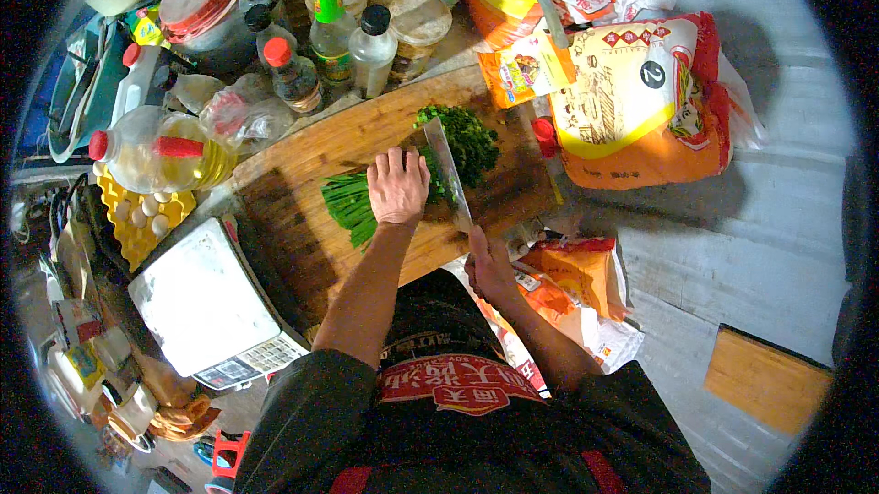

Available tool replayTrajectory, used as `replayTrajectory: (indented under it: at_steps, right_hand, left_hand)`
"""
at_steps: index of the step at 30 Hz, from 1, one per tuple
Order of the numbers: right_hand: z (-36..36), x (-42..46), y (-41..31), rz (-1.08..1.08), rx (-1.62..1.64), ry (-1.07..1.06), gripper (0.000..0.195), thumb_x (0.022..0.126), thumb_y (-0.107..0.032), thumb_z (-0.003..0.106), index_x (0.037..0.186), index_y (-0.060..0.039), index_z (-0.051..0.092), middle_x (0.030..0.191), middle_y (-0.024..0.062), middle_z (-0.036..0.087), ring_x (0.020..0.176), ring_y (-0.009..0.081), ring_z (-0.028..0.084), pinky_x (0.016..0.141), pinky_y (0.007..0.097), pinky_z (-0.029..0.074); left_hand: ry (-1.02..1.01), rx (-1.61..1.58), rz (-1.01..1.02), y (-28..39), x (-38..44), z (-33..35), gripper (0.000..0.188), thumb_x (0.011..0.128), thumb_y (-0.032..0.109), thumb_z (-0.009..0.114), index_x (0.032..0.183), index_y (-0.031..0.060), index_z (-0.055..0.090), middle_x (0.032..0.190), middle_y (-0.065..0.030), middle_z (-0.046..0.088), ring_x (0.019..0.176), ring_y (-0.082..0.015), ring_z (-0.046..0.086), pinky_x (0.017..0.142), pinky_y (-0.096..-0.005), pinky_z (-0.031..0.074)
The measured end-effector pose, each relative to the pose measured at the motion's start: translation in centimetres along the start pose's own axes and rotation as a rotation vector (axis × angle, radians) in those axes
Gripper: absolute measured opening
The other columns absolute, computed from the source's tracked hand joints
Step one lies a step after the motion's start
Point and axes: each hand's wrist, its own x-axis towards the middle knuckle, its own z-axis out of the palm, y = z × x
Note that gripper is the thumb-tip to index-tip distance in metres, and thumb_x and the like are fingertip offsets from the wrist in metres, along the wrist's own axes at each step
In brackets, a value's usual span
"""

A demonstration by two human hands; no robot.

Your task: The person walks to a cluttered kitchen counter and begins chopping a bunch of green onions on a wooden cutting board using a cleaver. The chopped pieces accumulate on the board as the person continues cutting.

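Observation:
My left hand (pixel 400 185) lies across a bunch of long green leafy stalks (pixel 349 209), likely Chinese chives, and holds them down on a wooden cutting board (pixel 288 199). In my right hand (pixel 489 264) is the handle of a cleaver (pixel 448 171), its wide blade pointing away from me. The blade stands just right of my left fingertips, at the end of the bunch. Beyond it, on the right, a heap of chopped greens (pixel 470 144) rests on the board. The cleaver partly hides where stalks and heap meet.
Bottles (pixel 329 34) and lidded jars crowd the far edge. To the left are an oil jug (pixel 165 150), eggs in a yellow tray (pixel 141 212) and a white scale (pixel 206 302). A large printed sack (pixel 632 109) stands right, with orange packaging (pixel 570 281) nearer me.

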Motion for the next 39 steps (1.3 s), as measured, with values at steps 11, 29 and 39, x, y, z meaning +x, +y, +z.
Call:
replayTrajectory:
  at_steps: [11,29,39]
  right_hand:
    - [-3.4,0.4,-1.4,0.166,-0.037,-0.247,0.04,0.09,-0.021,0.051,0.123,-0.0021,0.04,0.093,0.022,0.054,0.077,0.0386,0.054,0.069,0.049,0.045]
    - [1.4,1.9,1.8,-0.329,-0.265,0.178,0.055,0.09,0.0,0.059,0.143,-0.0013,0.047,0.1,0.0233,0.062,0.073,0.0403,0.059,0.063,0.0516,0.05]
    - [1.2,0.5,1.0,-0.519,-0.362,0.189,0.068,0.087,0.002,0.058,0.151,0.0027,0.036,0.1,0.0267,0.064,0.081,0.0443,0.062,0.063,0.0553,0.049]
  left_hand:
    - [-0.059,0.004,0.021,0.1,0.4,0.4,0.023,0.091,0.028,0.067,0.105,0.01,0.066,0.098,-0.0093,0.057,0.092,-0.0285,0.058,0.076,-0.0438,0.047]
    - [-0.105,-0.022,-0.024,0.0,0.2,0.1,0.022,0.091,0.028,0.066,0.104,0.0104,0.066,0.098,-0.0091,0.057,0.091,-0.0284,0.058,0.077,-0.0439,0.047]
    - [-0.055,-0.014,-0.018,-0.1,-0.1,0.6,0.021,0.094,0.027,0.064,0.104,0.0091,0.065,0.098,-0.0094,0.056,0.092,-0.0283,0.057,0.077,-0.0435,0.046]
